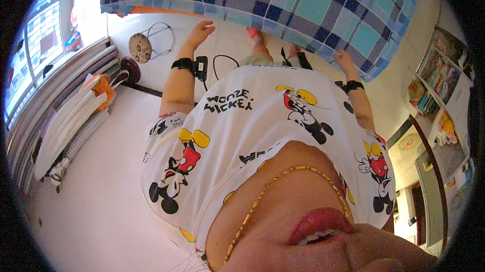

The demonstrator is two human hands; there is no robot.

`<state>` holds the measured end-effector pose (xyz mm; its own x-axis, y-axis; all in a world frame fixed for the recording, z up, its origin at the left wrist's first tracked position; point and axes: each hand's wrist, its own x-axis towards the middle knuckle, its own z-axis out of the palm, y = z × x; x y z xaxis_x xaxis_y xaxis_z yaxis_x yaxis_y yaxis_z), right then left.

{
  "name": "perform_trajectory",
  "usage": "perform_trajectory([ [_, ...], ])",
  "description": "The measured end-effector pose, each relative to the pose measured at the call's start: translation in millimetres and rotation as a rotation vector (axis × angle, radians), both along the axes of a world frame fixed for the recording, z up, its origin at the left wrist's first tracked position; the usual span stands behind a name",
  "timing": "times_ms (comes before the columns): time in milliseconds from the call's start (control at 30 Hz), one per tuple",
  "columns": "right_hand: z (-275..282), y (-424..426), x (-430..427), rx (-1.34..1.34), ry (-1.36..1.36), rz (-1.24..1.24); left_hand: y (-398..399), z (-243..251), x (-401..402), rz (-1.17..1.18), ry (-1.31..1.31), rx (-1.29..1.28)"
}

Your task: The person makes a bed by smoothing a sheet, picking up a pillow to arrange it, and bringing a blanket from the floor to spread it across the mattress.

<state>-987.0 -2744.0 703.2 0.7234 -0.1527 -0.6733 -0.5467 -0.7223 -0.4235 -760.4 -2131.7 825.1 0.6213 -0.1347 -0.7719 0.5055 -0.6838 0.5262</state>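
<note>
A blue, teal and grey checked cloth point(278, 8) spreads across the top of the view, with an orange layer point(163, 10) showing under its near edge. At the cloth's lower right edge is my right hand point(343, 60), its fingertips against the fabric; whether they grip it is unclear. My left hand point(201, 34) is below the orange edge, fingers loosely bent and apart, with nothing in it. Each wrist wears a black band. Beside the left band hangs a black box point(201, 68) with a cable point(223, 56).
Left of my legs are a round patterned stool seat point(140, 48) with a metal ring frame and a dark red round object point(130, 70). Several long fabric pieces point(72, 128) and an orange bag point(102, 88) hang by a window point(45, 33). Shelves point(441, 75) with mixed items stand right.
</note>
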Motion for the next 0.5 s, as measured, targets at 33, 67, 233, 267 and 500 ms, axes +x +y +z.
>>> perform_trajectory([
  [33, 2, 12, 6, 0.095, -0.012, -0.020, 1, -4, 6, -0.016, -0.008, -0.005],
  [67, 12, 29, 15, 0.097, -0.045, 0.013, 7, -10, 9, -0.120, -0.087, -0.002],
  [233, 56, 67, 38, 0.081, -0.010, -0.072, -40, 15, 82, -0.497, -0.254, 0.142],
  [267, 55, 65, 34, -0.013, -0.041, -0.005, -49, 17, 96, -0.588, -0.336, 0.166],
  [500, 83, 52, 52, -0.104, -0.060, -0.020, -119, 13, 176, -0.723, -0.656, 0.105],
])
